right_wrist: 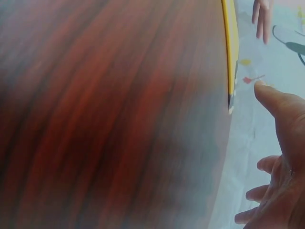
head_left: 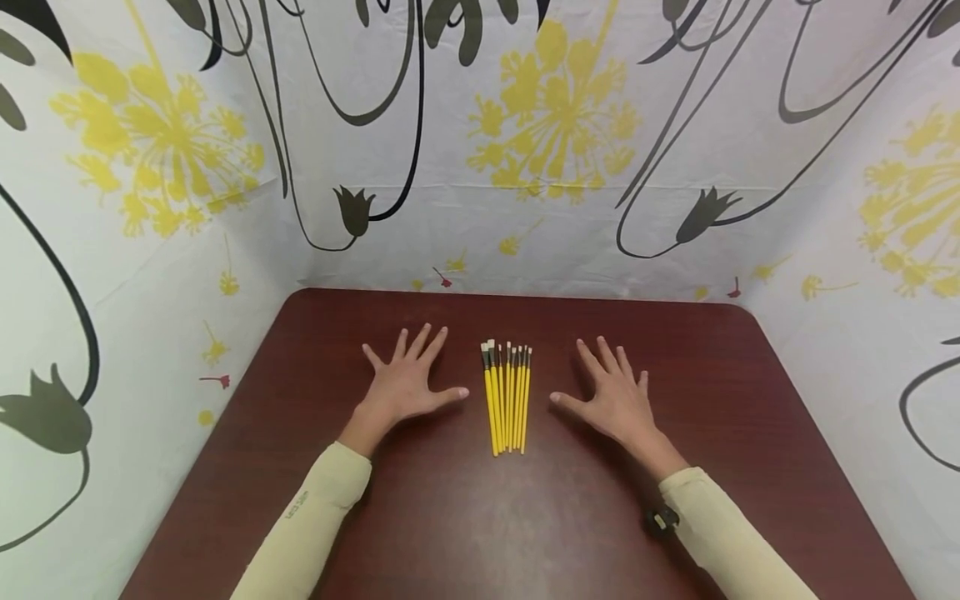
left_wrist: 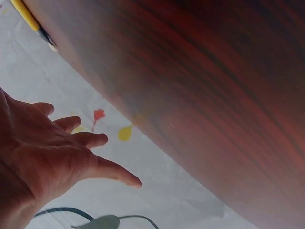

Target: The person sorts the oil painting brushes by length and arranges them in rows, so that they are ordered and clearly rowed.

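Several yellow-handled paintbrushes lie side by side on the dark red-brown table, their pale bristle tips pointing to the far edge. To their left my left hand is spread with the fingers apart, its thumb tip just short of the brushes. On the other side my right hand is spread likewise, thumb toward the brushes and apart from them. Both hands hold nothing. The left wrist view shows the left hand with one brush at the corner. In the right wrist view, brushes lie beyond the right thumb.
The table has rounded far corners. A white cloth or sheet with yellow and grey flower prints stands behind it and along both sides. A dark object sits at the right wrist by the sleeve.
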The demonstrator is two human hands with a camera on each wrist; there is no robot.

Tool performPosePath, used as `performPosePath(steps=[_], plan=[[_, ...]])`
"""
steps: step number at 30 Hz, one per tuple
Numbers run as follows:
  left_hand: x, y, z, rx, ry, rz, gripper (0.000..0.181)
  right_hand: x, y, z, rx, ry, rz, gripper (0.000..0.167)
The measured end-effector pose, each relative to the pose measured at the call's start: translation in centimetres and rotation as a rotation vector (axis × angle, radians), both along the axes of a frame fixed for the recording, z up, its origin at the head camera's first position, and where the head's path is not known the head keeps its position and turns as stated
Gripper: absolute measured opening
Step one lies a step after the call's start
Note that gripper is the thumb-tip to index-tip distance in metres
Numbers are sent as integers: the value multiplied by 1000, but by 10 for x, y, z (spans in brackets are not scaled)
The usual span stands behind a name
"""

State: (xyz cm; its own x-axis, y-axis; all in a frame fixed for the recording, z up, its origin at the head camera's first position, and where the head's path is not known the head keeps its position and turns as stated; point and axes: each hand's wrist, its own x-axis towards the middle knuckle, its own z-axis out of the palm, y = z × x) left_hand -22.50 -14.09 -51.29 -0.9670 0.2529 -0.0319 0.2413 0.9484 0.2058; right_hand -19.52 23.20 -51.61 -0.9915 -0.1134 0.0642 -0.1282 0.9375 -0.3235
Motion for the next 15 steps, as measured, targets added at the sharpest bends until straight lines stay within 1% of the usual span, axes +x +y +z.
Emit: performPosePath(steps=[8,15], plan=[[1,21,-3,-42,24,-45,116,-3,-19,1,-22,-1,32,113],[1,37,-3,-16,59,-32,115,-6,-34,5,-50,16,86,108]])
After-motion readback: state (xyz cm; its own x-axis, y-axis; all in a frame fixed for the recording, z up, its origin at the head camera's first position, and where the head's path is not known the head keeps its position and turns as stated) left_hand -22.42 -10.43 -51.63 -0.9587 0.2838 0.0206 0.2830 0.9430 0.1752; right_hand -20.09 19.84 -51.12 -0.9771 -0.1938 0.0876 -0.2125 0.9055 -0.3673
